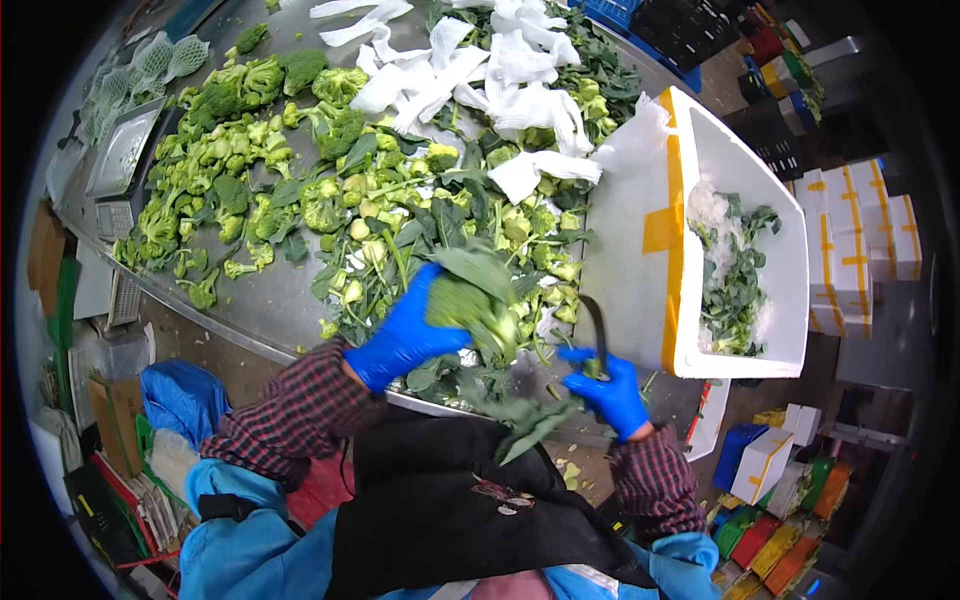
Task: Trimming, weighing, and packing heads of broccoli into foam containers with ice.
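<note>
My left hand [409,330], in a blue glove, grips a head of broccoli [476,304] with leaves on it; the head is blurred. Lower right of it, my right hand [609,386], also gloved in blue, is closed around a knife whose dark curved blade [595,322] points up and away from me. Its handle is mostly hidden by the fingers. Between the hands, large broccoli leaves [536,431] hang over the near table edge. Under and beyond both hands lie cut stems and leaves [442,217]. Trimmed broccoli florets [244,142] are heaped on the left of the metal table.
A white foam box [787,300] with ice and broccoli stands tilted at the right. White foam net sleeves [517,82] lie on the trimmings. At far left are a scale [127,150] and green netting [112,94]. The metal table edge [217,326] runs close before me.
</note>
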`<state>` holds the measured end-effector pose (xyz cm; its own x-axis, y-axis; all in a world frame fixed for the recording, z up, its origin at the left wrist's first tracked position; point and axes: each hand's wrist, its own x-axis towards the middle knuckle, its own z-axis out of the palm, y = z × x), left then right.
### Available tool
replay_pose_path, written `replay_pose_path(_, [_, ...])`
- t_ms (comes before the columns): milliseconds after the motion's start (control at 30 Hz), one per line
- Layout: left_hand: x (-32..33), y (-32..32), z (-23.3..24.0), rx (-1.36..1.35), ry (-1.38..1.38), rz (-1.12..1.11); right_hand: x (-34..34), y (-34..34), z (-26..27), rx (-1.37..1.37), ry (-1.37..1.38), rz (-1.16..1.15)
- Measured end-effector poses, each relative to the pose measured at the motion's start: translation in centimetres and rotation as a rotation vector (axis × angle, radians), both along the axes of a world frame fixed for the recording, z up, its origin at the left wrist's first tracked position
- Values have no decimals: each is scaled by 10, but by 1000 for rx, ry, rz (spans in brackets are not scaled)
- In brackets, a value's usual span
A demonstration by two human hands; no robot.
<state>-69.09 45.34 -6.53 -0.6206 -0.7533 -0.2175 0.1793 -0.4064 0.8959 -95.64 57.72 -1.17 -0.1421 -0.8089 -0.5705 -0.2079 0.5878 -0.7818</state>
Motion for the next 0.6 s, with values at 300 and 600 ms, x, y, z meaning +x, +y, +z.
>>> replay_pose_path(300, [-14,30,-6,-354,-204,-66,50,-42,-25,-197,-175,-283])
replay_pose_path(600, [67,1,-22,395,241,336,-22,36,-67,-181,787,422])
